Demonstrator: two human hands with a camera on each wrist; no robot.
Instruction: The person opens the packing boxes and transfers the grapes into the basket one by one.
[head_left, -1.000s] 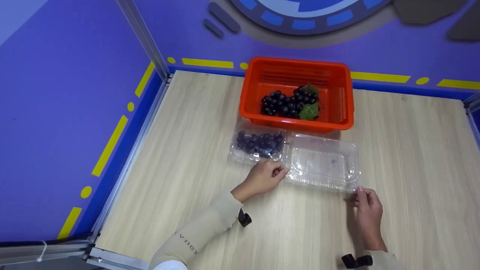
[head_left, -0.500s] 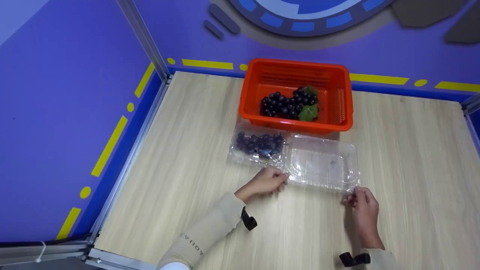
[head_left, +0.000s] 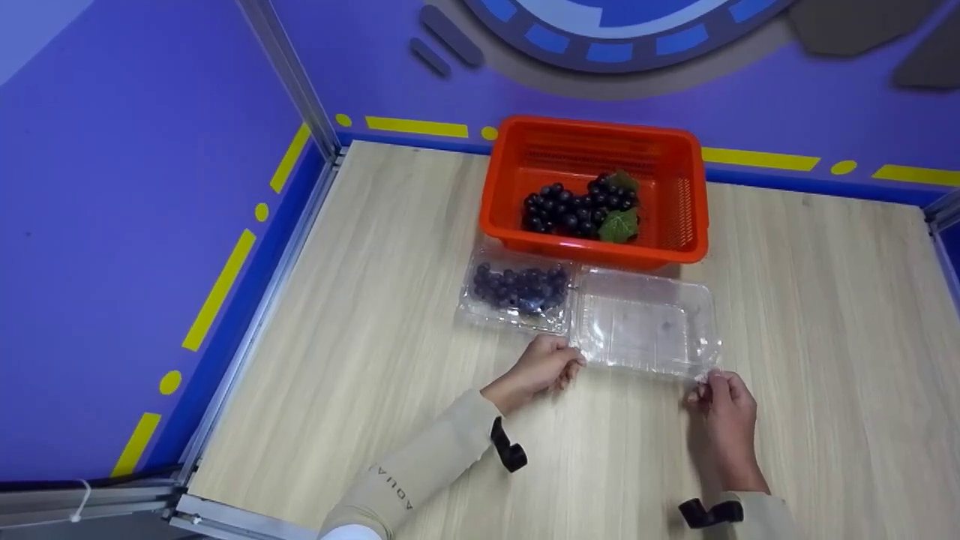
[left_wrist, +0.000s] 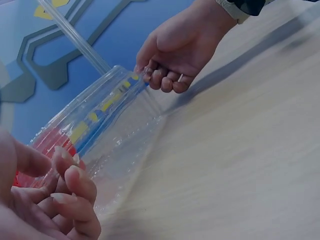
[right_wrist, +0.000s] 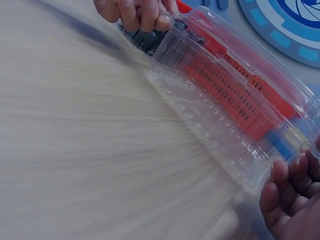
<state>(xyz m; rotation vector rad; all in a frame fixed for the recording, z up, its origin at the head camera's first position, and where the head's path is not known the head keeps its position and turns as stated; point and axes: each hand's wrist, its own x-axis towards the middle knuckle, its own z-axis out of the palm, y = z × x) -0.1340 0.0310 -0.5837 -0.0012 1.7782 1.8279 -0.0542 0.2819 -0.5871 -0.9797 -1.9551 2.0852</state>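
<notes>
A clear plastic container (head_left: 637,326) lies open side up on the table, with nothing in it. At its near left corner my left hand (head_left: 541,371) pinches the rim between thumb and fingers. My right hand (head_left: 727,416) pinches the near right corner, its other fingers curled underneath, as the left wrist view shows. Edge to edge on the left sits a clear plastic section (head_left: 472,307) holding a bunch of dark grapes (head_left: 520,289). In the right wrist view, my left hand (right_wrist: 137,12) grips the corner close to those grapes.
Behind the plastic containers stands a red-orange basket (head_left: 694,195). Inside it lie dark grapes (head_left: 570,210) with green leaves (head_left: 619,225). Blue-purple walls (head_left: 150,187) border the wooden table (head_left: 337,375) at the left and back.
My left hand has shifted toward me and slightly right, from between the two plastic sections to the right one's near left corner. My right hand has moved slightly left.
</notes>
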